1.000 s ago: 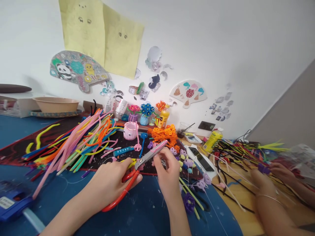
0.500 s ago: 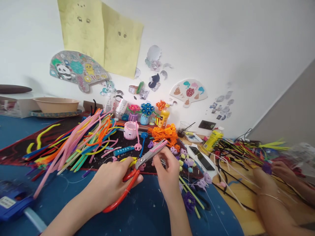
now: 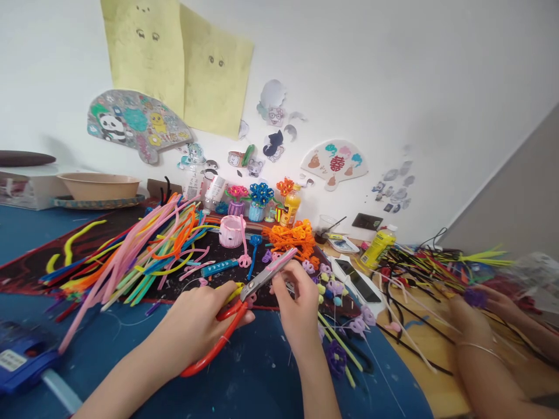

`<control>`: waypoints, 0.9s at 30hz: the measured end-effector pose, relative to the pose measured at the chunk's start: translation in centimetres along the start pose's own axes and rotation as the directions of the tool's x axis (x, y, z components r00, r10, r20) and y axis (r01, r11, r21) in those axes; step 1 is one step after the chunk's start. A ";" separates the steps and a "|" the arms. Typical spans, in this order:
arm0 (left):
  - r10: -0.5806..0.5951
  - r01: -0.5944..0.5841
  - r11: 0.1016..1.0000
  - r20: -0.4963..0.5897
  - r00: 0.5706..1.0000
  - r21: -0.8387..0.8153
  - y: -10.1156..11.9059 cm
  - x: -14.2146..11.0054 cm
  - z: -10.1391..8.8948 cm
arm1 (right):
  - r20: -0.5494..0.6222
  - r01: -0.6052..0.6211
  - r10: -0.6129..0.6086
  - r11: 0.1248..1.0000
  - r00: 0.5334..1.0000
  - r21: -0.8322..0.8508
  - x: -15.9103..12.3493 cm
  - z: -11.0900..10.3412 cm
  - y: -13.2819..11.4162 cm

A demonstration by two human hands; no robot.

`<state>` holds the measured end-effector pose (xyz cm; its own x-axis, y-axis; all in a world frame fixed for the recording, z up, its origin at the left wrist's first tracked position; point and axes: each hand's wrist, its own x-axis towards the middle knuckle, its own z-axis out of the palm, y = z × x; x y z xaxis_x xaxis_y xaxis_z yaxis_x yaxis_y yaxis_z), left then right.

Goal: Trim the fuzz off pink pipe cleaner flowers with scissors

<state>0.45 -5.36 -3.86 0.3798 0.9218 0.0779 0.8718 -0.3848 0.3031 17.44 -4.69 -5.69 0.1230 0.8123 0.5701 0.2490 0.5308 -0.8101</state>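
Holding red-handled scissors (image 3: 258, 283) steady above the blue tabletop (image 3: 257, 378), a pink fuzzy strip (image 3: 283, 262) lying along the blades.
Little has changed in the last second: my hands and the scissors keep almost the same position, so I judge the work is at a steady pause. My left hand (image 3: 203, 323) is wrapped around the handles, a yellow piece (image 3: 233, 294) just beside its fingers. My right hand (image 3: 301, 305) is curled nearly closed at the blades; I cannot tell whether it grips the strip. To my right, a purple piece (image 3: 475, 297) has shifted slightly with a co-worker's hands (image 3: 500, 304).
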 end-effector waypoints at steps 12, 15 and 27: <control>-0.011 0.011 0.999 0.003 1.000 0.043 -0.3 0.1 0.1 | -0.007 -0.026 0.026 1.000 1.000 -0.001 -0.2 0.0 -0.4; -0.022 0.022 0.999 0.002 1.000 0.048 -0.4 0.2 0.2 | -0.008 -0.019 0.019 1.000 1.000 0.008 -0.1 0.0 -0.2; -0.035 0.035 0.998 0.014 0.999 0.054 -0.5 0.3 0.3 | -0.026 -0.038 0.038 0.999 0.999 0.005 -0.1 0.0 0.1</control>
<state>0.17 -4.90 -4.30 0.3528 0.9341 0.0540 0.8999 -0.3546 0.2537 17.47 -4.67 -5.82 0.1571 0.8255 0.5421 0.2392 0.5007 -0.8319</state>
